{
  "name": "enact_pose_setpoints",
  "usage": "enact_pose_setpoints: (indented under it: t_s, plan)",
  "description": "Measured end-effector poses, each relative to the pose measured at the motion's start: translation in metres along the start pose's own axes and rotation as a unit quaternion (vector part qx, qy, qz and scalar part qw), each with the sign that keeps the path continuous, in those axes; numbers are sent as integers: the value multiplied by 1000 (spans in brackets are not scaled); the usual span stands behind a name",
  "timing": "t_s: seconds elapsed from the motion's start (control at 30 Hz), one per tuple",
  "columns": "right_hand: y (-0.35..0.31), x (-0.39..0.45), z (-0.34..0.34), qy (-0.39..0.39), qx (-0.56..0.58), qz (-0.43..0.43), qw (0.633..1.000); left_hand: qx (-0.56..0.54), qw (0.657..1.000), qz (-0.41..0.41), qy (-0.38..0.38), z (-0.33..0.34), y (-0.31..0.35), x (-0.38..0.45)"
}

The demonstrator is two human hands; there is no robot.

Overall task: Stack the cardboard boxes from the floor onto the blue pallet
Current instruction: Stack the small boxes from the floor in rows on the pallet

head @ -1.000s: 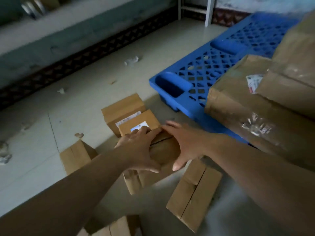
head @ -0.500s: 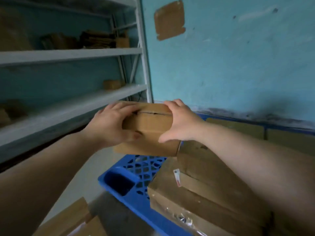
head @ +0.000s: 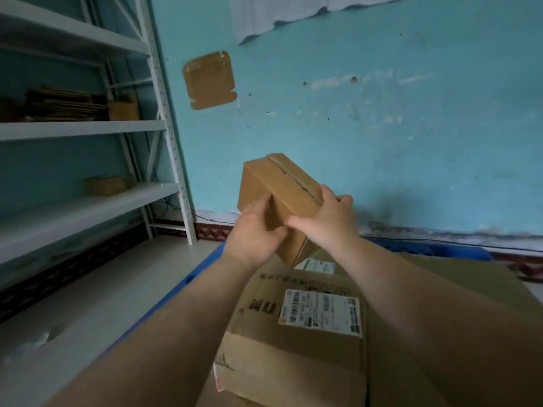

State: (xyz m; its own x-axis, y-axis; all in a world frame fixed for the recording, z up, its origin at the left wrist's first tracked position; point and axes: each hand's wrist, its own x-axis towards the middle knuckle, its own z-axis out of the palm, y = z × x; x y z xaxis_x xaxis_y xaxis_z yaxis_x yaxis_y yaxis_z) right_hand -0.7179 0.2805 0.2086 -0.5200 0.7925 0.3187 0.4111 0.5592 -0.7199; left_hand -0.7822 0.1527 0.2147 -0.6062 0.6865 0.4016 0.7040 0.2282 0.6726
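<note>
Scanning from the left, we see a white metal shelving unit [head: 164, 136] with flat cardboard stacked on it, then bare floor [head: 97, 304] and a sliver of the blue pallet [head: 188, 282] showing along its edge. Our left hand [head: 255, 239] has its fingers curled round the near left corner of the small cardboard box [head: 279, 195], thumb on the side panel. This box is in the air, tilted, above the large boxes already on the pallet and apart from them. Our right hand [head: 326, 221] wraps its fingers over the right edge, so both grips are closed on the same box.

We judge it light and stiff: plain brown corrugated board, matte, with crisp corners and a taped seam along the top. Opposite edges look the safest hold, since the smooth faces could slip. Below lies a large labelled carton [head: 299, 342], flat-topped, creased, with glossy tape and a white shipping label [head: 320, 312]. Behind it all stands a scuffed turquoise wall [head: 411, 127].
</note>
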Motion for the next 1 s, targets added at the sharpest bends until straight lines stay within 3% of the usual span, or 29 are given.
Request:
enact_pose_setpoints:
  t_s: [0.07,0.17,0.37,0.57,0.6,0.7,0.8,1.0]
  plan:
    - [9,8,7,22,14,29,999,-149,988,-47,17,25,4,12]
    - [21,22,21,44,25,84,995,-279,953,-114,26,59,-3,30]
    - [37,45,62,42,-9,129,991,-383,904,-188,7,85,-32,57]
    - [53,53,100,47,-52,100,993,-444,870,-213,31,105,-67,71]
    - [58,51,107,27,-60,115,991,-406,885,-228,28,110,-74,71]
    - [77,41,130,-106,-158,149,970,-95,968,-230,-21,129,-101,69]
    - [91,37,135,-143,-205,128,960,26,976,-213,-44,144,-113,68]
    - [97,26,136,-60,-210,103,970,141,960,-234,-62,154,-122,70]
